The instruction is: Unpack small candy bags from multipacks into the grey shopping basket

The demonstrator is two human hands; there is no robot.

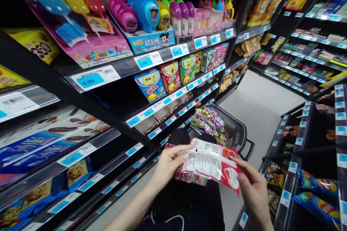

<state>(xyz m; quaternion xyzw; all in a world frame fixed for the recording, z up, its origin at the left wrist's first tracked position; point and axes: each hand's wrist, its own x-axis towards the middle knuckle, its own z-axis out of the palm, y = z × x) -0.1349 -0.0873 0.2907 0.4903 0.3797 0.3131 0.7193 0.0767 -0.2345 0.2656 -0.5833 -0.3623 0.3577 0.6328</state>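
The left grip (170, 164) and the right grip (255, 187) both hold one red-and-white packet (207, 164), and the step in hand looks like keeping it spread out so the side with small print faces up. To shift it, both grips would need to move together and softly, since the packet looks thin and bendy. The left grip is pinched on the packet's left edge, with the thumb on top. The right grip is pinched on the right edge, finger and thumb close together. The packet is over the person's lap (195, 205), a bit tilted. More red-and-white packs (189, 178) peek out under it; I can't tell what they rest on. Just past it, a black basket (240, 130) stands on the floor (241, 88), with lots of small shiny snack bags (207, 119) along its left side and its handle (247, 151) sticking out on the right. To the left, SpongeBob boxes (150, 85) stand by the front edge of a shelf (157, 106), and blue candy toys (151, 14) sit one shelf up. On the right, blue chip bags (320, 184) lie on a low shelf (288, 182), near its front edge.
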